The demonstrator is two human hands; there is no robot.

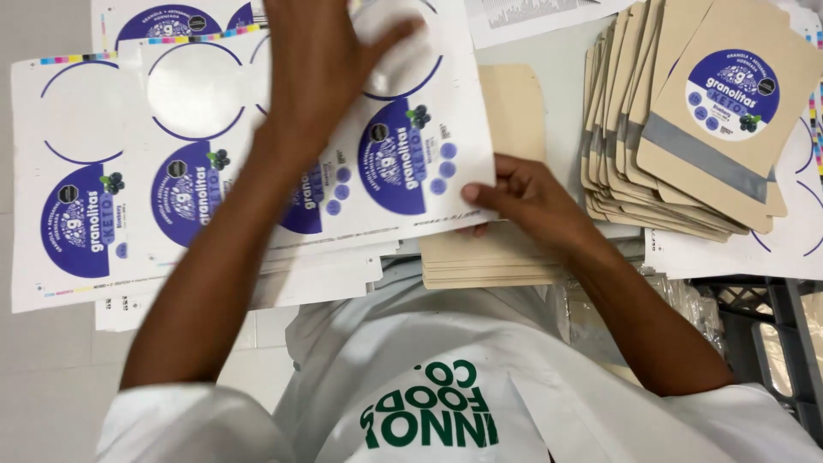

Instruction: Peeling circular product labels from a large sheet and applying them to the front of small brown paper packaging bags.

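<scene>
L hand [321,69] peels round glossy sticker [390,43]; R hand [523,201] pins sheet [257,146].

White sticker sheets [214,171] with purple circles; tan pouches [686,163]

glossy paper sticker sheet [257,171], matt kraft paper pouches [686,137]

White short-sleeve top [446,377], green block lettering on chest; arms bare, no gloves.
</scene>
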